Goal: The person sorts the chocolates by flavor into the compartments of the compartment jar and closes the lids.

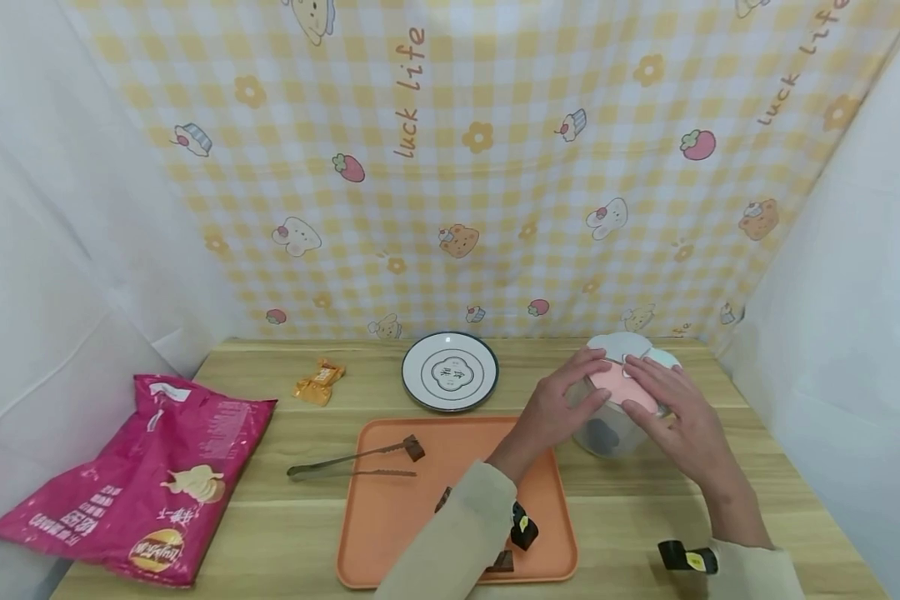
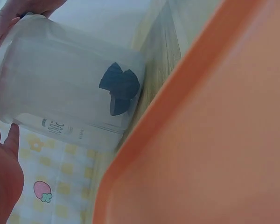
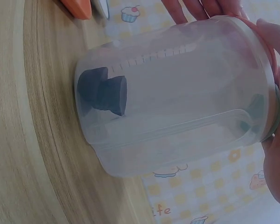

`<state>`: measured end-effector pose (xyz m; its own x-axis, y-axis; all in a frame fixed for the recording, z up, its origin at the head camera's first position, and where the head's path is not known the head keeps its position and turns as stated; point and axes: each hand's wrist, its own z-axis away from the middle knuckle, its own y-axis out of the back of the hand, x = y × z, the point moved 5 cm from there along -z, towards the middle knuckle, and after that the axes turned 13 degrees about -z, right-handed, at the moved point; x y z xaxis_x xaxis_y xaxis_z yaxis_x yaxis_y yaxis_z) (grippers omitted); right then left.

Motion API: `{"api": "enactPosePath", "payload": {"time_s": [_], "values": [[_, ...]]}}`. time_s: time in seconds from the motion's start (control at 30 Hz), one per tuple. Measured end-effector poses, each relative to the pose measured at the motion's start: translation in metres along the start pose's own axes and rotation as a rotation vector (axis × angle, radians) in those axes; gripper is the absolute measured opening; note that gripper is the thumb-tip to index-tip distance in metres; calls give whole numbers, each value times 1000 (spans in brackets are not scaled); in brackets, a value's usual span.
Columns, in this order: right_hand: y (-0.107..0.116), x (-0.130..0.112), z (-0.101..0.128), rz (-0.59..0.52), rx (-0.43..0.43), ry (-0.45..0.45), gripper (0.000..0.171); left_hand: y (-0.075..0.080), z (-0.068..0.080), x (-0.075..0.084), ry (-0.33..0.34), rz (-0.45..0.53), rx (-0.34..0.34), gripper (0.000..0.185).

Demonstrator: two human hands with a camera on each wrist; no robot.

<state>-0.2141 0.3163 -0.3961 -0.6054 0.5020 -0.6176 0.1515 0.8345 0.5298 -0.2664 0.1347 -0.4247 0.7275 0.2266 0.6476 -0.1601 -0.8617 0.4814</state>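
**Both hands on the lid of a light plastic jar**

The translucent jar (image 1: 611,425) stands upright on the wooden table (image 1: 270,392), just beside the right edge of the orange tray (image 1: 390,517). Its pink lid (image 1: 618,383) sits on top, and a couple of dark pieces (image 3: 101,92) lie at its bottom, so you should expect it to be nearly empty and light. The wall looks like thin, smooth plastic: fairly stiff, not fragile, but likely to slip or skate on the table if you push sideways. Your best hold is around the lid rim from above, or around the wall just under it.

Your left hand (image 1: 562,400) comes in over the tray and lies against the jar's near-left shoulder, fingers nearly straight and touching the lid edge. Your right hand (image 1: 675,408) rests on the lid from the far side of the jar from the tray, fingers spread flat across it; neither hand plainly curls round anything.

Further from the jar, tongs (image 1: 352,462) lie across the tray's left edge, gripping a brown piece (image 1: 414,448).
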Motion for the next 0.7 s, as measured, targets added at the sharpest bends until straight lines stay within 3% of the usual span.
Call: {"api": "enactPosePath", "payload": {"time_s": [0.3,0.4,0.47,0.57,0.7], "values": [[-1,-2,0,-4,28,-2,52,1,1,1,-25,19,6,37],[1,0,1,-83,58,-41,35,2,1,2,-34,1,-7,36],[6,2,2,-150,95,-81,33,2,0,4,-40,-29,-23,35],[14,7,2,-192,164,-141,36,5,-2,6,-13,-49,-51,36],[22,15,-4,-114,191,-249,34,12,-4,2,76,4,-81,36]]}}
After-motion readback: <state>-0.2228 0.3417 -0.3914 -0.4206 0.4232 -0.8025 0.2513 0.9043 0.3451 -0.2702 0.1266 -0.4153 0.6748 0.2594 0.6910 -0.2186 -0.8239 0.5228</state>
